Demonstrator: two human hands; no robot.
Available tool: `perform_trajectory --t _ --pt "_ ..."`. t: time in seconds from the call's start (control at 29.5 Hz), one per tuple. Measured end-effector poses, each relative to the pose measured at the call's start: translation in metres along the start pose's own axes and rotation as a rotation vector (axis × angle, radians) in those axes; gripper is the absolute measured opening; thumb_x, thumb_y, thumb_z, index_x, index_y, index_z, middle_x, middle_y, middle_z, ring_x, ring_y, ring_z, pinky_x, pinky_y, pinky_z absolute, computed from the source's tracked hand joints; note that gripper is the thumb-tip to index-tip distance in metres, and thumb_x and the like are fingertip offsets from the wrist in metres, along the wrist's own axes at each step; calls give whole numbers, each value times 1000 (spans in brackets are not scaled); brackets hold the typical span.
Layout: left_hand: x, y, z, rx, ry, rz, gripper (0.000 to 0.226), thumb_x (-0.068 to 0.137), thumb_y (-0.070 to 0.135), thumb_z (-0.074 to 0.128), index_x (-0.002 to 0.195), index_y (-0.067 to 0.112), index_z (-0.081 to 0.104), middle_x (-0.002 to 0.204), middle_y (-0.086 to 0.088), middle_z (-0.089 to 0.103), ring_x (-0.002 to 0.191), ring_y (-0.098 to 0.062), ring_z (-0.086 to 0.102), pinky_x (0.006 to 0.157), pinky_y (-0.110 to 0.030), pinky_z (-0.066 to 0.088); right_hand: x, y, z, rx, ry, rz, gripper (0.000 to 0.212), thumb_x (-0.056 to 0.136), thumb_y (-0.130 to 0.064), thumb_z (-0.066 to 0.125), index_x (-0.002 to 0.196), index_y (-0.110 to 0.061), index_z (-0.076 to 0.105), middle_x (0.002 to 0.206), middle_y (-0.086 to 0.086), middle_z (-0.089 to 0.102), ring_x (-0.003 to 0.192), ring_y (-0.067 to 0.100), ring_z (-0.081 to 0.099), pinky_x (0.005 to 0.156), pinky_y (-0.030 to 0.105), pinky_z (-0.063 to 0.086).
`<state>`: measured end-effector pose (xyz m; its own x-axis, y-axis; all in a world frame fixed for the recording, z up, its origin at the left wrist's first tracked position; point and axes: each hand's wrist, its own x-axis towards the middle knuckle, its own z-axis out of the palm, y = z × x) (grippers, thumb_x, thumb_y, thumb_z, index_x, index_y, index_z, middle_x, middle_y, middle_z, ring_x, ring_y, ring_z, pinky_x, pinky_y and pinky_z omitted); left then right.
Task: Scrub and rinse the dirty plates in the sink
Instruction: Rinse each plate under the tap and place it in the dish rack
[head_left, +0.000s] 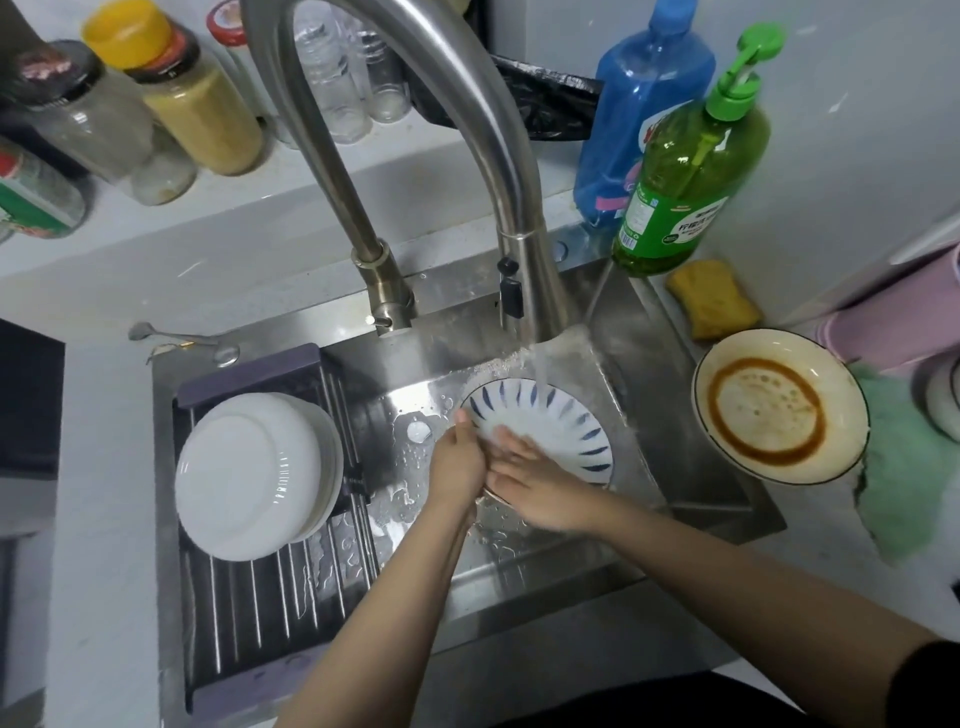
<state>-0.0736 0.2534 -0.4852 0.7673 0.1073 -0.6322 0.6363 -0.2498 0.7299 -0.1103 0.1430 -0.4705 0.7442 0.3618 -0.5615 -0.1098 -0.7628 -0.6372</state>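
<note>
Rinsing is underway at centre frame: water from the pull-down faucet (483, 171) lands on the upper rim of a blue-striped plate (550, 421) held tilted inside the steel sink (613, 540). Left hand (457, 462) grips the plate's left edge, thumb hooked over the rim; its other fingers are behind the plate, so can't tell how they lie. Right hand (535, 483) lies flat on the plate's face, fingers straight and close together, tips a bit blurred by water and motion. The lower edge of the plate is hidden behind both hands.

Right of the sink, a dirty bowl-plate (779, 410) with a brown sauce ring sits tilted on the sink's corner and the counter. Just above it is a yellow sponge (711, 299), and a green cloth (904, 467) sits to its right, partly cut off by the frame edge.

At left, a stack of white plates (254, 473) rests upside down on a drying rack (275, 597) laid across the sink; how many are in the stack is hard to count.

Upper right: a green dish soap bottle (691, 171) in front of a blue bottle (644, 93), whose label is mostly hidden. Upper left has spice jars (187, 93), cropped and blurry. Something pink (893, 317) at far right is cut off, can't tell what it is.
</note>
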Motion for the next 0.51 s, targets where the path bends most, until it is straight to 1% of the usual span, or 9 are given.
perform_trajectory --t 0.03,0.1,0.17,0.2,0.27,0.34,0.41,0.48,0.51 --pt "1 0 -1 13 -19 13 53 101 50 27 93 12 63 100 -17 70 96 -33 66 91 -50 51 5 -1 -2 -23 13 -73 50 105 -26 21 152 -24 6 159 -8 -4 144 7 -13 112 22 -14" --pt "-4 5 0 2 -35 26 51 100 51 29 104 14 64 110 -12 68 101 -29 64 94 -50 50 17 7 -7 -140 88 -70 50 105 -31 17 151 -28 -4 156 -14 -12 143 5 -15 114 25 -15" --pt "-9 9 1 2 -26 29 48 103 45 29 117 11 61 112 -7 63 103 -26 59 98 -46 47 25 19 -17 -246 170 50 51 103 -41 11 149 -34 -10 152 -16 -18 145 10 -14 117 31 -12" --pt "-10 10 1 -8 -2 18 44 103 42 30 113 12 61 108 -7 62 102 -26 58 98 -45 47 27 23 -20 -270 177 127 52 103 -44 10 150 -33 -10 154 -14 -18 146 12 -13 118 33 -11" --pt "-8 14 0 -52 55 19 37 103 41 31 102 16 59 105 -8 63 102 -28 60 97 -47 48 24 29 -18 -245 167 305 59 101 -47 10 152 -24 -7 158 -6 -14 146 14 -13 119 34 -8" --pt "-4 18 -2 -24 101 51 41 103 40 33 106 9 60 108 -13 64 105 -31 59 97 -46 47 15 33 -10 -239 149 421 62 101 -46 10 153 -15 -3 160 1 -10 146 15 -13 119 34 -6" --pt "-3 21 -2 -16 121 42 44 103 39 33 104 4 59 104 -14 63 103 -32 59 95 -44 47 1 36 -3 -262 146 416 60 101 -41 11 152 -10 9 160 5 4 148 17 -1 120 34 -2" --pt "1 16 -7 -55 151 19 49 103 41 32 107 1 60 107 -18 64 105 -35 60 95 -46 47 -10 27 4 -207 138 296 53 102 -37 14 149 -12 24 158 4 22 145 15 15 118 32 4" --pt "1 14 -5 -78 157 -3 52 102 44 31 110 1 60 111 -19 64 106 -36 60 96 -48 47 -18 19 7 -139 109 224 51 103 -35 15 149 -15 26 158 0 22 145 13 16 118 30 5"
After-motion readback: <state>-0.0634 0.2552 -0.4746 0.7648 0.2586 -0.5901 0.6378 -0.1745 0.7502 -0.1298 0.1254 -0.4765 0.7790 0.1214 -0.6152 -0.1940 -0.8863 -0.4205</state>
